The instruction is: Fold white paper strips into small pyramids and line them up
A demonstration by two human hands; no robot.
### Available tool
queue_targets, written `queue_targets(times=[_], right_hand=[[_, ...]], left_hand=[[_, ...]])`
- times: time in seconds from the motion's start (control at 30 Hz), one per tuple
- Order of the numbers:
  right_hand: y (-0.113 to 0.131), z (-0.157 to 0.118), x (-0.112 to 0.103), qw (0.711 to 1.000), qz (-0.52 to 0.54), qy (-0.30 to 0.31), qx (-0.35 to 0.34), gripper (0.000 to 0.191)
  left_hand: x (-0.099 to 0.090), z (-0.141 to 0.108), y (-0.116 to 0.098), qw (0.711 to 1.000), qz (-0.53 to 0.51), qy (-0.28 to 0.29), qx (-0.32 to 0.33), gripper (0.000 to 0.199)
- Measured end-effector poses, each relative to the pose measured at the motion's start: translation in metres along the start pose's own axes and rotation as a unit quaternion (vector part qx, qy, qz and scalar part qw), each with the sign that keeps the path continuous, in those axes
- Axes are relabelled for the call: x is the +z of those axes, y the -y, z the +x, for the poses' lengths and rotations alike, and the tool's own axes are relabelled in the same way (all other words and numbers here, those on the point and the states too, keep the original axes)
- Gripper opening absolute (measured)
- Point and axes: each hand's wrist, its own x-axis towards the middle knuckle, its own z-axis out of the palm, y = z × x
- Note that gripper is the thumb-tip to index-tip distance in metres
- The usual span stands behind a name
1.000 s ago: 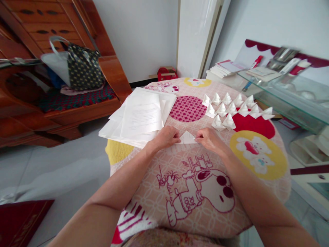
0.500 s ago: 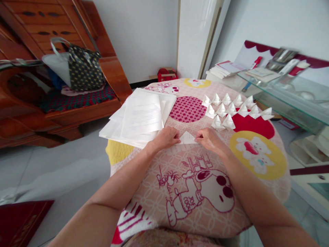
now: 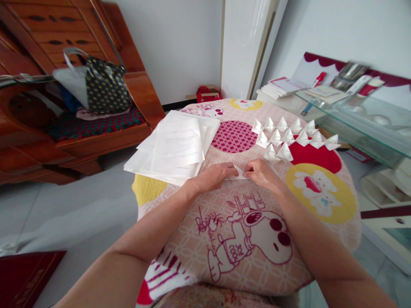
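A small piece of white paper (image 3: 239,174), folded into a triangle, lies on the cloth-covered round table (image 3: 192,222) between my hands. My left hand (image 3: 217,175) reaches across its left part, fingers pressing on the paper and covering much of it. At the right side, my right hand (image 3: 259,171) pinches the paper's edge with thumb and curled fingers. Several folded white paper boats (image 3: 282,137) stand in rows beyond my right hand. Left of my hands lies a stack of white paper sheets (image 3: 180,141), the top one printed with text.
A glass-topped shelf (image 3: 353,115) with cups and papers stands close to the table's right side. To the left is a wooden bench (image 3: 141,102) holding a patterned bag (image 3: 104,85). A red object (image 3: 208,94) sits on the floor behind the table.
My left hand has moved right from the paper's left corner onto its middle, covering more of the triangle. My right hand has stayed at the right side.
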Motion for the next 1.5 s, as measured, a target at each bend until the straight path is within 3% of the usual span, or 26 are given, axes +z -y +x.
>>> queue_targets(times=[0.37,0.53,0.67,0.77,0.9,1.07,1.2,1.5], right_hand=[[0.004,-0.001,-0.001,1.000,0.014,-0.008,-0.001,0.016],[-0.001,0.001,0.000,0.998,0.017,-0.030,0.049,0.008],[-0.007,0.000,-0.008,0.994,0.005,-0.082,0.065,0.010],[-0.001,-0.003,-0.009,0.990,0.043,-0.130,0.030,0.016],[0.014,-0.003,0.001,0.993,0.102,-0.054,-0.036,0.017],[0.014,0.000,0.009,0.995,0.104,0.007,0.003,0.016],[0.010,0.000,0.008,0.992,0.122,0.018,0.020,0.013],[0.028,0.001,0.011,0.995,0.046,0.021,0.082,0.008]], left_hand=[[0.000,0.000,0.000,0.999,0.000,0.023,0.036,0.050],[-0.001,0.001,0.001,0.999,0.019,0.034,0.027,0.049],[0.000,0.001,0.001,0.999,0.029,0.036,0.026,0.049],[0.000,0.001,0.000,0.998,0.032,0.041,0.020,0.049],[-0.001,0.001,-0.001,0.999,0.032,0.042,0.010,0.052],[0.000,0.002,0.002,0.999,0.022,0.037,0.018,0.052],[0.001,0.002,0.008,0.999,-0.007,0.022,0.027,0.052],[0.001,0.001,0.013,0.998,-0.042,-0.008,0.042,0.044]])
